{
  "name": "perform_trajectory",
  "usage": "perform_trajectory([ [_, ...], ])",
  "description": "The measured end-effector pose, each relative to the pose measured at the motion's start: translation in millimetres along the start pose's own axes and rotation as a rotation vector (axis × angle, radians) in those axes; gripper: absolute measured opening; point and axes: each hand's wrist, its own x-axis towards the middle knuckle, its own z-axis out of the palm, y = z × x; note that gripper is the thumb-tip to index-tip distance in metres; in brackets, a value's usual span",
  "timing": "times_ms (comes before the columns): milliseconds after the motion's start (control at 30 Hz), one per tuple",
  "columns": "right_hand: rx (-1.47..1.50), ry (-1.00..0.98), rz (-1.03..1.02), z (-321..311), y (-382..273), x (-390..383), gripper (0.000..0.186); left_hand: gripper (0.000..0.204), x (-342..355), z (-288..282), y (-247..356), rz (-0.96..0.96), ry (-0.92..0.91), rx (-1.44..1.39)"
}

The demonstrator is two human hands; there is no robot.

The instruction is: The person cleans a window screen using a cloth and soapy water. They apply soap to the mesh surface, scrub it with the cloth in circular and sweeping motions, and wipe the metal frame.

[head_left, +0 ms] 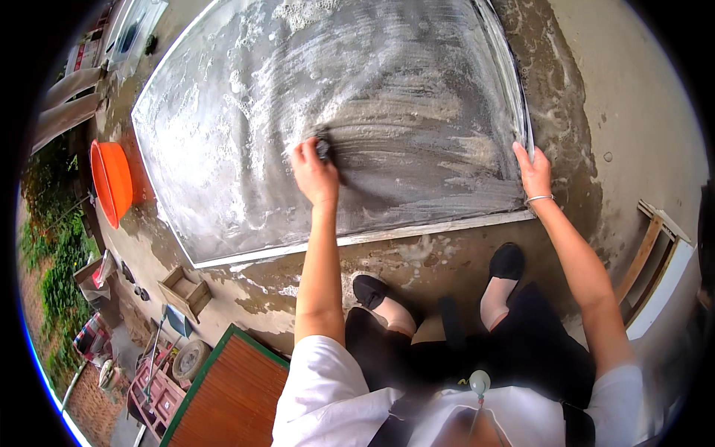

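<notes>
A large dark panel (395,179) with a thin white frame fills the upper middle, covered with white suds and curved wipe streaks. My left hand (316,179) is closed round a small dark scrubber (323,147), pressed to the panel's surface near its middle. Whether the scrubber is a pad or a brush cannot be made out. At the panel's near right corner, my right hand (536,177) grips the white frame, thumb and fingers on its edge. A bracelet circles that wrist.
Wet, sudsy concrete (558,97) surrounds the panel. An orange basin (112,184) sits at the left. Nearer are a small wooden stool (184,292), a green-edged brown board (231,391) and a cart wheel (191,360). My shoes (507,261) stand close to the frame. A wooden-framed piece (652,268) lies right.
</notes>
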Motion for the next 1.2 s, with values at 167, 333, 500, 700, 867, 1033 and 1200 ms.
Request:
perform_trajectory([
  [167, -0.042, 0.007, 0.014, 12, -10, -1, 0.043, 0.032, 20, 8, -10, -0.266, 0.186, 0.051],
  [333, -0.03, 0.022, 0.015, 10, -5, 1, 0.041, 0.042, -22, 58, 194, 0.125, -0.219, -0.637],
  [500, -0.002, 0.019, 0.065, 3, 3, 3, 0.041, 0.045, -16, 58, 198, 0.188, -0.249, -0.517],
  [700, -0.125, 0.033, 0.012, 8, 10, 9, 0.044, 0.039, 60, -5, 3, -0.249, 0.178, 0.111],
  [867, -0.155, 0.09, -0.036, 17, 14, 8, 0.05, 0.038, 56, 7, 24, -0.279, 0.192, -0.098],
  [1033, -0.176, 0.127, -0.026, 10, -3, 2, 0.049, 0.04, -2, 58, 193, 0.081, -0.228, -0.651],
  [1200, -0.136, 0.102, -0.02, 6, -8, 8, 0.047, 0.041, 6, 65, 206, 0.203, -0.214, -0.526],
])
